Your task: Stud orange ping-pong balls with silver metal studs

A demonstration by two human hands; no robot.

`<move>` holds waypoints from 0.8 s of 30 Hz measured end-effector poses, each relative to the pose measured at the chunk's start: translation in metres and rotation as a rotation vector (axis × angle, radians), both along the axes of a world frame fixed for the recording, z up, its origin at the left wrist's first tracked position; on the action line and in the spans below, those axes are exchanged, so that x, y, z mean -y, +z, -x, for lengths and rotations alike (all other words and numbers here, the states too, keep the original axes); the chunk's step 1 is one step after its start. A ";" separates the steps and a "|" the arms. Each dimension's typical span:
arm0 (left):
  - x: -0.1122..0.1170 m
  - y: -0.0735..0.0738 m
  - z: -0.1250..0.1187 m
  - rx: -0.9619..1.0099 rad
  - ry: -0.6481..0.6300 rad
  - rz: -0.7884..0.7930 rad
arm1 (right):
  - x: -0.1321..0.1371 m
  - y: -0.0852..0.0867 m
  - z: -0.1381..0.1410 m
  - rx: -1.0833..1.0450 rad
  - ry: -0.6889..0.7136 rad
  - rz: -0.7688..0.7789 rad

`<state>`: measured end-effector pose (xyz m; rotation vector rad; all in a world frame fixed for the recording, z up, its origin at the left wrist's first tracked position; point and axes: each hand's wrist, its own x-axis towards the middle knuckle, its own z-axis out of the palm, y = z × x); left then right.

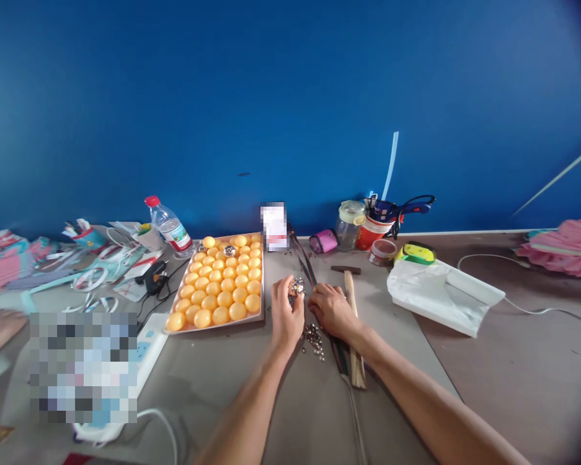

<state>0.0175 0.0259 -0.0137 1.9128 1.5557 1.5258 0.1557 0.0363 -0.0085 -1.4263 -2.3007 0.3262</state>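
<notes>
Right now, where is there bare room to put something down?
Bare tabletop: near side of the tray, between power strip and left hand holding a ball; also right of the white bag. Crowded: far-left papers and cables, beads by the right hand, jars at the wall.

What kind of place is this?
Probably a craft workshop. On the table sits a tray of orange balls, the left hand holds a sparkly ball beside loose beads, and a hammer and a cup of scissors are nearby.
</notes>
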 end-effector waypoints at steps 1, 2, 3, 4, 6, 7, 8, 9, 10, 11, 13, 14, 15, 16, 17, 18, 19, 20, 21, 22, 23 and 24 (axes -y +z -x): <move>0.000 -0.001 0.000 0.010 0.013 0.006 | -0.001 0.000 0.000 -0.079 -0.009 -0.013; 0.000 -0.001 0.000 0.020 0.025 0.014 | -0.001 0.000 -0.001 -0.180 -0.018 -0.021; 0.000 -0.002 -0.001 0.031 0.034 0.026 | -0.002 0.000 -0.001 -0.300 -0.030 -0.020; -0.001 -0.002 -0.001 0.040 0.040 0.038 | -0.003 -0.001 -0.001 -0.428 -0.049 -0.003; 0.000 -0.002 -0.001 0.049 0.037 0.054 | -0.006 -0.001 0.000 -0.672 -0.111 0.092; 0.000 -0.002 -0.001 0.050 0.030 0.057 | -0.007 -0.001 0.000 -0.777 -0.147 0.159; 0.000 -0.002 -0.001 0.048 0.019 0.056 | -0.008 -0.002 0.000 -0.868 -0.178 0.227; 0.000 -0.001 0.000 0.044 0.005 0.053 | -0.009 -0.002 0.001 -0.951 -0.194 0.290; 0.000 -0.001 0.000 0.042 -0.011 0.049 | -0.010 -0.002 0.001 -1.034 -0.189 0.347; 0.000 -0.001 0.000 0.041 -0.026 0.044 | -0.011 -0.002 0.002 -1.119 -0.169 0.397; 0.000 0.000 0.000 0.045 -0.043 0.037 | -0.011 0.000 0.003 -1.294 -0.121 0.493; 0.000 0.000 0.000 0.047 -0.046 0.037 | -0.011 0.001 0.003 -1.371 -0.103 0.545; 0.000 0.000 0.000 0.049 -0.048 0.040 | -0.010 0.003 0.003 -1.430 -0.088 0.600; 0.001 0.000 0.000 0.050 -0.049 0.044 | -0.009 0.005 0.003 -1.468 -0.075 0.651; 0.001 0.000 0.000 0.050 -0.050 0.048 | -0.009 0.007 0.003 -1.485 -0.063 0.700; 0.001 -0.001 -0.001 0.051 -0.049 0.050 | -0.008 0.009 0.003 -1.488 -0.051 0.745; 0.001 -0.001 -0.001 0.052 -0.049 0.051 | -0.007 0.011 0.003 -1.480 -0.040 0.780; 0.000 -0.001 0.000 0.052 -0.049 0.050 | -0.007 0.012 0.003 -1.470 -0.034 0.800; 0.000 -0.002 0.000 0.051 -0.049 0.047 | -0.007 0.013 0.003 -1.460 -0.036 0.803; 0.000 -0.002 0.000 0.049 -0.049 0.044 | -0.006 0.013 0.003 -1.452 -0.043 0.795; 0.000 -0.002 0.000 0.046 -0.049 0.040 | -0.006 0.012 0.003 -1.444 -0.055 0.777; 0.000 -0.002 0.000 0.041 -0.049 0.037 | -0.007 0.010 0.003 -1.433 -0.068 0.753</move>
